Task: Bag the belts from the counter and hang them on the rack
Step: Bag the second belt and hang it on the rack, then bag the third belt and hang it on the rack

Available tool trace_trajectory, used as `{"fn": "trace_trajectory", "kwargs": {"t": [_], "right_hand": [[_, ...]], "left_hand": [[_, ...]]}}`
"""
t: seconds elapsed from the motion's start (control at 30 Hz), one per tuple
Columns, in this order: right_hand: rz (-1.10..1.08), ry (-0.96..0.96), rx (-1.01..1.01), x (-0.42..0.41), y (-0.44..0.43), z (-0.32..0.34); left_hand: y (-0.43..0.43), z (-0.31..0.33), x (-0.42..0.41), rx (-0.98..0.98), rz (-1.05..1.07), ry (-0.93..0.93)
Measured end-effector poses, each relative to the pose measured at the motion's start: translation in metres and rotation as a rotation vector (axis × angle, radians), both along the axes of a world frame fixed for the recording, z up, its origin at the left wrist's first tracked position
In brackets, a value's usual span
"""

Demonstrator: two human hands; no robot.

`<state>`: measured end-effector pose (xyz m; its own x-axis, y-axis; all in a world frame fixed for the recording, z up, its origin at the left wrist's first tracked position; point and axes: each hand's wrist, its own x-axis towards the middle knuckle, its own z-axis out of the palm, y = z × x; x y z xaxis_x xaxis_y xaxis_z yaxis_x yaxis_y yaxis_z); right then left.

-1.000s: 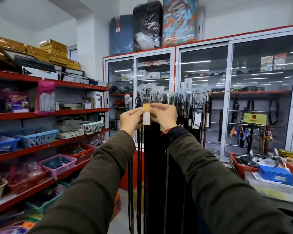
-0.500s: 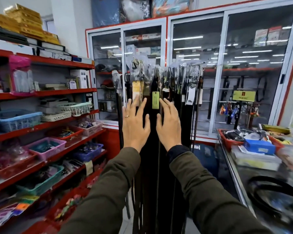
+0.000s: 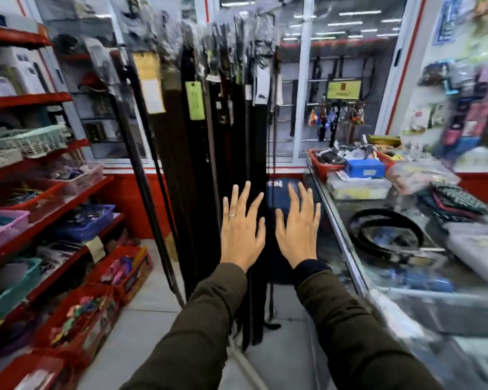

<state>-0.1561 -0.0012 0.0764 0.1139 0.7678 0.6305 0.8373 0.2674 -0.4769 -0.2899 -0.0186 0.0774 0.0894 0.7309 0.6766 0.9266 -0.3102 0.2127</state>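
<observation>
Several dark bagged belts hang in a row from the rack rail at the top centre, with paper tags on them. My left hand is spread flat in front of the lower part of the hanging belts, fingers apart, holding nothing. My right hand is spread beside it, just right of the belts, also holding nothing. A coiled black belt lies on the glass counter to the right, apart from both hands.
Red shelves with baskets of small goods line the left side. Red trays, a blue box and folded fabric crowd the counter's far end. Glass-door cabinets stand behind the rack. Tiled floor lies between shelves and counter.
My hands let go of the belt's top at the rail and slid down the hanging belts, fingers spread. The view has tilted down and right, bringing the counter and its coiled belt into sight.
</observation>
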Motion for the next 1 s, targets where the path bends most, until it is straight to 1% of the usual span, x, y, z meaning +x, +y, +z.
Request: {"fn": "trace_trajectory", "kwargs": {"t": [0.13,0.2,0.3,0.37,0.53,0.63,0.73,0.83,0.9,0.93,1.0], "right_hand": [[-0.14,0.047,-0.103,0.051,0.002,-0.033],[-0.203,0.12,-0.162,0.076,0.005,-0.046],[-0.321,0.272,-0.243,0.118,0.01,-0.063],[-0.388,0.447,-0.306,0.144,0.014,-0.072],[-0.48,0.993,-0.47,0.219,0.033,-0.098],[-0.415,1.255,-0.507,0.253,0.044,-0.116],[-0.377,1.334,-0.529,0.274,0.05,-0.126],[-0.355,1.415,-0.522,0.288,0.053,-0.128],[-0.353,1.5,-0.484,0.296,0.056,-0.13],[-0.356,1.543,-0.463,0.3,0.058,-0.133],[-0.327,1.566,-0.459,0.302,0.06,-0.138]], "left_hand": [[0.016,-0.027,0.042,-0.082,-0.097,-0.009],[0.026,-0.038,0.063,-0.122,-0.151,-0.023],[0.044,-0.054,0.1,-0.234,-0.229,-0.05],[0.056,-0.064,0.124,-0.313,-0.286,-0.035],[0.091,-0.075,0.194,-0.554,-0.467,0.067],[0.109,-0.076,0.239,-0.721,-0.57,0.127],[0.123,-0.079,0.281,-0.807,-0.635,0.199],[0.136,-0.084,0.314,-0.841,-0.643,0.346],[0.143,-0.087,0.329,-0.872,-0.62,0.44],[0.145,-0.088,0.335,-0.875,-0.603,0.465],[0.147,-0.091,0.343,-0.845,-0.568,0.454]]}}
